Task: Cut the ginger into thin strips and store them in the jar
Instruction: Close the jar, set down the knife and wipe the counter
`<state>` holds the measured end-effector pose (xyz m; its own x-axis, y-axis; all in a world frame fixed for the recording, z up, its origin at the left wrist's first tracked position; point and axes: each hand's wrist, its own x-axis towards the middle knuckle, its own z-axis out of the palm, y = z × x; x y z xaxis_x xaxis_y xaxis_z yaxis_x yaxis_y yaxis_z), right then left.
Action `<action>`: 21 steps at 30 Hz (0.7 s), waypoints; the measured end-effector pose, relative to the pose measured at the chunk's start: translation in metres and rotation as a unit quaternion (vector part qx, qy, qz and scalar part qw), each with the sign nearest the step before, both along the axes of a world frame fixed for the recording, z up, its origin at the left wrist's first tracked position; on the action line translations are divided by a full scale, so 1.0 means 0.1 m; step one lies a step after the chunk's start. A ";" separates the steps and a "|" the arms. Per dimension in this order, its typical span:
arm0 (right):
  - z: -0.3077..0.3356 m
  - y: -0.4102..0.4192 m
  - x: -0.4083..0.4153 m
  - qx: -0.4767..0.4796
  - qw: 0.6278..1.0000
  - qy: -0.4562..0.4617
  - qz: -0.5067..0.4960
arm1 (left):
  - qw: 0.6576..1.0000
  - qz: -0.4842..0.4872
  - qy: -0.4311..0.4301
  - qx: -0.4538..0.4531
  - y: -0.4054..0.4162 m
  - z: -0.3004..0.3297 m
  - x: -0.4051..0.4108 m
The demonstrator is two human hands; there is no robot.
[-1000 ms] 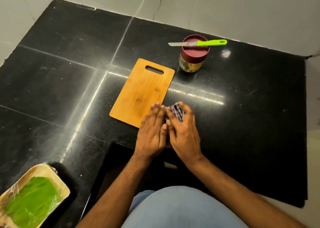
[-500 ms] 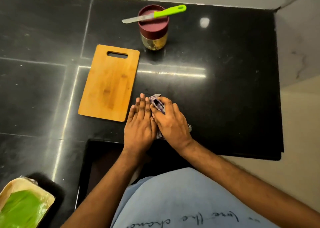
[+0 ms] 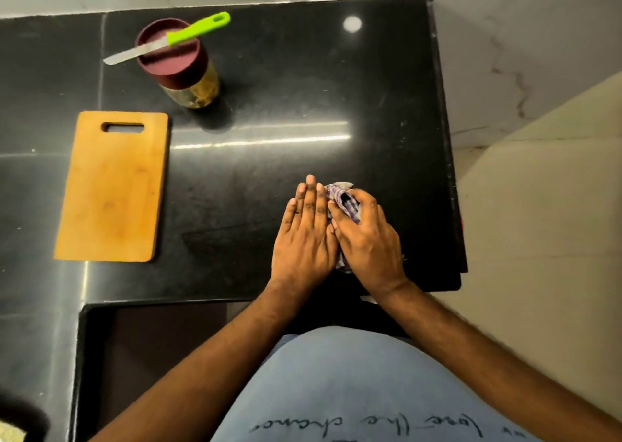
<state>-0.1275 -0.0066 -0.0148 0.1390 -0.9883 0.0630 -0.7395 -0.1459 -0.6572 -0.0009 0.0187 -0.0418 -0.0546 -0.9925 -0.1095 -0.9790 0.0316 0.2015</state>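
On the black tabletop [image 3: 303, 112] the left hand [image 3: 304, 236] lies flat, its fingers [image 3: 311, 199] straight and pressed together. Touching it, the right hand [image 3: 367, 239] has its fingers [image 3: 356, 202] curled over a crumpled checked cloth [image 3: 343, 194], which pokes out just beyond their tips. No ginger shows. Well beyond the fingers to the left stands the jar [image 3: 188, 75], its maroon lid on, a green-handled knife [image 3: 168, 39] lying across the lid. The wooden cutting board [image 3: 112, 189] lies well left of the fingers.

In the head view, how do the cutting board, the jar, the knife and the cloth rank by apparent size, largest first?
1. cutting board
2. jar
3. knife, longer than the jar but far slimmer, so this pair is unsure
4. cloth, mostly hidden under the hands, so unsure
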 end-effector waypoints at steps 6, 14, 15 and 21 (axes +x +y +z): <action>-0.01 -0.12 -0.70 0.000 0.998 0.003 -0.066 | 0.998 -0.060 0.027 -0.002 -0.30 -0.04 -0.68; -0.06 -0.25 -1.46 -0.042 0.986 0.147 -0.062 | 0.989 -0.139 0.044 0.008 -0.65 -0.07 -1.38; -0.03 -0.27 -1.50 -0.050 0.987 0.131 -0.075 | 0.988 -0.148 0.046 0.010 -0.69 -0.07 -1.43; 0.14 -0.28 -1.61 -0.052 0.977 0.130 -0.162 | 0.975 -0.208 0.075 0.005 -0.89 0.01 -1.54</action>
